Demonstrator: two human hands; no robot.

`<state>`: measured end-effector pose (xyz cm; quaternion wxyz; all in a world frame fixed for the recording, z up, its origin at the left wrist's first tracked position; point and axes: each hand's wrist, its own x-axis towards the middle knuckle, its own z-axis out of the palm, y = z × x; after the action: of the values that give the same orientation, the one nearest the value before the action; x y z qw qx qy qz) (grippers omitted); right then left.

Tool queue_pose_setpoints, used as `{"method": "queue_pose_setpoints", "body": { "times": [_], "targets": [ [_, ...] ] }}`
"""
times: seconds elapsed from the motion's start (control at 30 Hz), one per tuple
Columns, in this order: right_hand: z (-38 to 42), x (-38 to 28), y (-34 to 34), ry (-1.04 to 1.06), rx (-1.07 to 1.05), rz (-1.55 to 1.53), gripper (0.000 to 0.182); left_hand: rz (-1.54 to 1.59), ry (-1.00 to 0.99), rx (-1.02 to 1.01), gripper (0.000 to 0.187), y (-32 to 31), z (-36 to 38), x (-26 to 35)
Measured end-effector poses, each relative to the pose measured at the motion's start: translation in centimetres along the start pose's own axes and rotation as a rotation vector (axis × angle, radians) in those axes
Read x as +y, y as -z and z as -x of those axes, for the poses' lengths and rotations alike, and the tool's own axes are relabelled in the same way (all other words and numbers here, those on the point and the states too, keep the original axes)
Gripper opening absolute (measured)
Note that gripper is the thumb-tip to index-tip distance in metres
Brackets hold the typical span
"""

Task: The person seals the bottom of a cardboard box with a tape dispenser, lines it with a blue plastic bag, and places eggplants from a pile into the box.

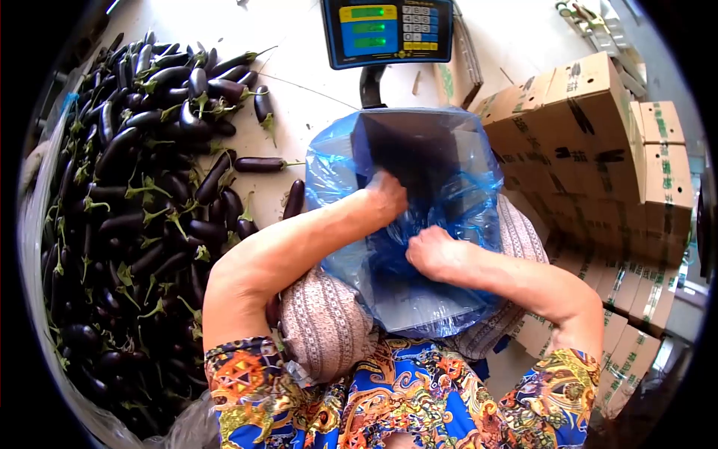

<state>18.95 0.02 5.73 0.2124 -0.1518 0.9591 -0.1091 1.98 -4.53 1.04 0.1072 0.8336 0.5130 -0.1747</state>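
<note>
A box [479, 288] lined with a blue plastic bag [329, 168] stands between my knees, its opening facing up. The bag's edge is folded out over the rim on all sides. My left hand [387, 193] reaches into the opening on the left; its fingers are smeared by motion and partly hidden. Lower and to the right, my right hand [435, 253] is closed like a fist on bunched blue film inside the opening. The inside of the box is dark, and I cannot make out what lies at its bottom.
A large heap of eggplants [120, 217] covers the left side, with clear plastic sheeting [30, 247] along its edge. A digital scale display [387, 34] stands beyond the box. Stacked printed cardboard boxes [583, 165] rise on the right. A single eggplant [259, 165] lies at the heap's edge.
</note>
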Motion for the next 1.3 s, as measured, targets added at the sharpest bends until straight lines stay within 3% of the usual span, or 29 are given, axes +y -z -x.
{"method": "queue_pose_setpoints", "body": {
  "times": [0.07,0.13,0.2,0.23,0.3,0.33,0.37,0.4,0.47,0.57,0.67,0.73,0.8,0.87,0.93,1.03,1.07,1.13,1.2,1.3],
  "targets": [
    [1.1,-1.6,2.5,-0.125,-0.31,-0.121,0.013,0.042,0.09,-0.034,0.016,-2.5,-2.1,-0.9],
    [3.3,-2.4,3.0,-0.188,-0.276,-0.198,0.013,0.098,0.149,0.045,0.016,-0.7,-1.3,-3.1],
    [4.9,-2.9,2.9,-0.262,-0.281,-0.168,0.012,0.458,0.255,0.079,0.018,0.4,-1.6,-4.2],
    [5.6,-2.9,3.0,-0.285,-0.257,-0.147,0.012,0.565,0.169,0.028,0.037,1.1,-1.7,-4.8],
    [6.1,-3.2,4.2,-0.339,-0.306,-0.101,0.011,0.577,0.129,0.074,0.053,1.3,-1.2,-4.0],
    [6.5,-3.3,4.2,-0.335,-0.205,-0.102,0.011,0.586,0.112,0.101,0.062,1.4,-0.9,-3.4],
    [7.1,-3.4,4.1,-0.331,-0.106,-0.099,0.011,0.633,0.053,-0.081,0.086,2.0,-1.2,-2.8],
    [7.5,-3.4,4.1,-0.329,-0.004,-0.098,0.011,0.499,-0.001,-0.121,0.061,2.3,-1.3,-1.7],
    [7.7,-3.5,5.0,-0.34,-0.044,-0.095,0.01,0.166,0.028,-0.194,0.033,-1.5,-3.4,0.1],
    [9.6,-3.2,5.2,-0.262,-0.119,-0.027,0.011,0.023,0.21,0.05,0.023,-2.8,-3.4,-3.2],
    [9.5,-3.5,5.1,-0.166,-0.063,-0.064,0.01,-0.118,0.387,0.309,0.022,-3.4,-3.4,-6.2],
    [7.9,-2.3,4.7,-0.176,-0.061,-0.092,0.012,0.096,0.324,0.089,0.019,1.6,-1.8,-4.9],
    [5.4,-1.1,5.0,-0.258,-0.068,-0.197,0.015,0.308,0.228,0.321,0.011,3.2,0.8,-4.1],
    [2.4,1.7,5.1,-0.304,-0.309,-0.171,0.023,0.352,0.203,0.215,0.013,5.5,3.0,-3.3],
    [0.8,4.3,1.6,-0.358,-0.121,-0.108,0.03,0.376,0.213,0.297,0.013,5.5,5.6,-2.6],
    [-4.0,7.3,-1.0,-0.427,-0.28,-0.097,0.039,0.744,0.294,0.646,0.013,5.6,10.3,-1.8],
    [-5.0,8.0,-2.2,-0.448,-0.278,-0.089,0.039,0.855,0.314,0.786,0.015,5.1,11.7,-1.6],
    [-6.4,9.2,-4.2,-0.473,-0.253,-0.051,0.04,1.05,0.429,0.841,0.02,2.9,14.5,-1.2],
    [-7.1,10.0,-5.8,-0.451,-0.243,0.005,0.041,1.443,0.586,0.832,0.019,-1.0,16.5,0.3],
    [-7.6,11.6,-7.3,-0.411,-0.281,0.104,0.043,1.349,0.722,0.828,0.017,-9.5,17.9,3.4]
  ]
}}
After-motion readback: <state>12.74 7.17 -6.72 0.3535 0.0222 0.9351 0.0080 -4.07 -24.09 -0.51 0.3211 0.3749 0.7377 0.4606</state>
